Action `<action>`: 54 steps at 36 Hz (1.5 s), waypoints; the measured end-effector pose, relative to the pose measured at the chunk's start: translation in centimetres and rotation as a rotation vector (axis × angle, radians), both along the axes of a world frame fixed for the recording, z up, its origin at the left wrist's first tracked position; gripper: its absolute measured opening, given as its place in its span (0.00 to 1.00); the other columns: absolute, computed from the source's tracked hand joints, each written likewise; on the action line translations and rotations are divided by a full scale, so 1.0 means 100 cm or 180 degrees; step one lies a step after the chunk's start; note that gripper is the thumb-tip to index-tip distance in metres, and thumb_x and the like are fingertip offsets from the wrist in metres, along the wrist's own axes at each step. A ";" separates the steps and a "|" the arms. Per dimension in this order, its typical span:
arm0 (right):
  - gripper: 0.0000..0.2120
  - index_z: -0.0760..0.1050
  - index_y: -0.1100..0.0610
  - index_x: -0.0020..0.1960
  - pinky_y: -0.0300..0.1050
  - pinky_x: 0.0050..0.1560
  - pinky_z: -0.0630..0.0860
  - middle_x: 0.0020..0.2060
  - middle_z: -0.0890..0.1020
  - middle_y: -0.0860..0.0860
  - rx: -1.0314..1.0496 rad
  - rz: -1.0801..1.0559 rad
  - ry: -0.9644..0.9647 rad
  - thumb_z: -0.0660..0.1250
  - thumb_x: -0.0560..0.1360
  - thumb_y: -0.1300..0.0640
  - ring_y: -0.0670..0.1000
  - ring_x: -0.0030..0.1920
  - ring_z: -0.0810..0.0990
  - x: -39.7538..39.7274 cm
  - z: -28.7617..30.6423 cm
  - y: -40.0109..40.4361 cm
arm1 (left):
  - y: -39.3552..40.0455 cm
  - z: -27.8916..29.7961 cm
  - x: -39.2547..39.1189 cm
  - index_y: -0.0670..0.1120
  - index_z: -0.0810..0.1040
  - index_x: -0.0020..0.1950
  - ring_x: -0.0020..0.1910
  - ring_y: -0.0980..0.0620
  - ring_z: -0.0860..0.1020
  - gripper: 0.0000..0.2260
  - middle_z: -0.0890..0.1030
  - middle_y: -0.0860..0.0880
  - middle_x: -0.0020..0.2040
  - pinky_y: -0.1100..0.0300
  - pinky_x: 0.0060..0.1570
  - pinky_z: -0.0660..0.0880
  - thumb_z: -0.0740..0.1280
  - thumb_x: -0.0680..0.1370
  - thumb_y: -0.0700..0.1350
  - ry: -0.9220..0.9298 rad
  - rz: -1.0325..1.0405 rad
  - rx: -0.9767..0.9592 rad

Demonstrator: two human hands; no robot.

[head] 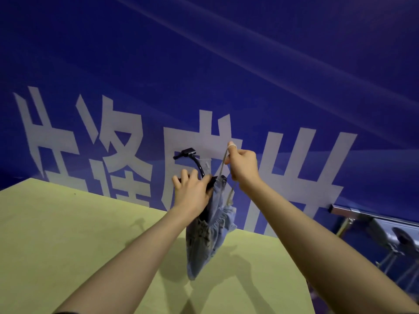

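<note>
Your left hand [192,191] gripped the black hanger [199,166] at the top of the blue denim garment [208,236], which hung above the yellow-green table [68,234]. Your right hand [243,165] pinched its pale drawstring [224,162], held taut. It was possibly a pouch, but its opening was hidden behind your left hand.

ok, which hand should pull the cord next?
Right, most likely. The right hand already pinches the cord, raised above the denim garment. The left hand is occupied holding the hanger at the garment's top, steadying it.
</note>
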State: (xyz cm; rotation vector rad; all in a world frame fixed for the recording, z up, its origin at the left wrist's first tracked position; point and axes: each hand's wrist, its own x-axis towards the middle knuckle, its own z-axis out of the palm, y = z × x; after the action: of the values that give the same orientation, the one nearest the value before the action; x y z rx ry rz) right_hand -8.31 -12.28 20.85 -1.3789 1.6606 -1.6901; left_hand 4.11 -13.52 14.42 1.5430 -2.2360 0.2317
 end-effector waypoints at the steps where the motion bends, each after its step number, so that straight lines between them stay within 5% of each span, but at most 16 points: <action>1: 0.26 0.70 0.58 0.26 0.41 0.28 0.64 0.17 0.65 0.48 0.0060 -0.0033 0.0016 0.58 0.80 0.49 0.48 0.20 0.63 -0.001 -0.002 -0.001 | -0.001 -0.001 0.002 0.55 0.65 0.70 0.60 0.41 0.65 0.17 0.71 0.46 0.61 0.49 0.55 0.61 0.55 0.81 0.54 0.0053 0.0054 -0.0023; 7: 0.21 0.68 0.60 0.31 0.43 0.30 0.61 0.24 0.65 0.55 -0.0257 -0.0078 0.0469 0.63 0.78 0.49 0.49 0.25 0.60 -0.003 -0.010 0.002 | -0.009 -0.008 0.009 0.56 0.63 0.71 0.62 0.41 0.64 0.17 0.71 0.46 0.62 0.47 0.57 0.61 0.56 0.82 0.50 0.0075 0.0258 -0.0033; 14: 0.18 0.65 0.56 0.33 0.47 0.29 0.65 0.25 0.67 0.45 -0.0812 -0.0162 0.1870 0.67 0.76 0.51 0.50 0.29 0.68 -0.001 -0.017 0.001 | 0.002 -0.031 0.007 0.60 0.60 0.73 0.59 0.40 0.67 0.22 0.71 0.45 0.59 0.45 0.58 0.63 0.59 0.81 0.45 -0.0468 0.0122 0.0070; 17: 0.17 0.65 0.57 0.33 0.48 0.31 0.67 0.25 0.67 0.45 -0.0793 -0.0203 0.1520 0.67 0.76 0.53 0.48 0.29 0.66 -0.005 -0.012 -0.003 | 0.006 -0.039 0.010 0.62 0.67 0.70 0.54 0.40 0.72 0.26 0.76 0.46 0.54 0.44 0.54 0.67 0.69 0.74 0.48 -0.0620 0.0145 0.0109; 20: 0.19 0.64 0.56 0.30 0.44 0.32 0.66 0.24 0.66 0.48 -0.0682 -0.0191 0.0839 0.67 0.76 0.54 0.45 0.27 0.64 -0.009 -0.009 -0.003 | 0.002 -0.047 0.010 0.59 0.58 0.74 0.63 0.40 0.65 0.22 0.70 0.45 0.63 0.44 0.62 0.58 0.56 0.81 0.49 -0.0391 -0.0108 0.0177; 25: 0.22 0.63 0.58 0.29 0.40 0.25 0.75 0.25 0.64 0.55 -0.0499 -0.0081 -0.0129 0.63 0.79 0.51 0.53 0.27 0.67 -0.006 -0.007 -0.003 | 0.008 -0.029 0.000 0.54 0.70 0.68 0.69 0.41 0.58 0.23 0.68 0.42 0.67 0.43 0.67 0.51 0.49 0.79 0.61 0.0009 -0.0105 0.0364; 30: 0.23 0.64 0.58 0.28 0.45 0.28 0.70 0.21 0.64 0.50 -0.0727 -0.0046 0.0438 0.65 0.77 0.50 0.48 0.25 0.65 -0.002 0.001 0.001 | 0.010 -0.015 -0.013 0.50 0.74 0.62 0.68 0.41 0.63 0.34 0.70 0.42 0.65 0.44 0.67 0.56 0.47 0.73 0.73 -0.0132 0.0165 0.0538; 36: 0.19 0.67 0.56 0.29 0.41 0.28 0.66 0.23 0.67 0.46 -0.1109 0.0002 0.1389 0.67 0.77 0.54 0.44 0.24 0.64 0.001 0.005 0.006 | 0.011 -0.027 -0.017 0.48 0.74 0.60 0.61 0.42 0.70 0.26 0.72 0.42 0.61 0.51 0.60 0.62 0.47 0.79 0.64 -0.0152 0.0255 0.0237; 39: 0.19 0.67 0.54 0.28 0.31 0.27 0.65 0.22 0.68 0.45 -0.1053 -0.0017 0.1264 0.68 0.76 0.55 0.43 0.24 0.67 0.000 -0.001 0.007 | 0.010 -0.040 -0.013 0.48 0.73 0.62 0.59 0.44 0.71 0.23 0.72 0.43 0.61 0.53 0.57 0.62 0.49 0.80 0.61 -0.0246 0.0243 0.0381; 45: 0.20 0.67 0.60 0.28 0.34 0.28 0.65 0.21 0.66 0.48 -0.0770 -0.0290 0.0561 0.68 0.76 0.55 0.43 0.24 0.64 -0.003 -0.021 0.010 | 0.009 -0.061 -0.003 0.48 0.73 0.60 0.60 0.45 0.70 0.15 0.71 0.46 0.60 0.54 0.60 0.61 0.57 0.80 0.55 -0.0171 0.0208 0.0571; 54: 0.23 0.61 0.56 0.27 0.35 0.27 0.62 0.21 0.63 0.47 -0.0848 -0.0637 0.0309 0.66 0.77 0.55 0.43 0.23 0.61 -0.016 -0.021 0.034 | 0.013 -0.048 -0.016 0.47 0.74 0.60 0.59 0.44 0.70 0.25 0.71 0.45 0.58 0.52 0.61 0.61 0.54 0.78 0.65 -0.0332 -0.0066 0.0415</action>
State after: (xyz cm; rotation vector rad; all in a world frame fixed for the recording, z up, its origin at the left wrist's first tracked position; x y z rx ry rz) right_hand -9.90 -8.90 18.71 -1.4752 1.7244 -2.0504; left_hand 2.51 -12.18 9.62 1.6072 -2.3893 0.1665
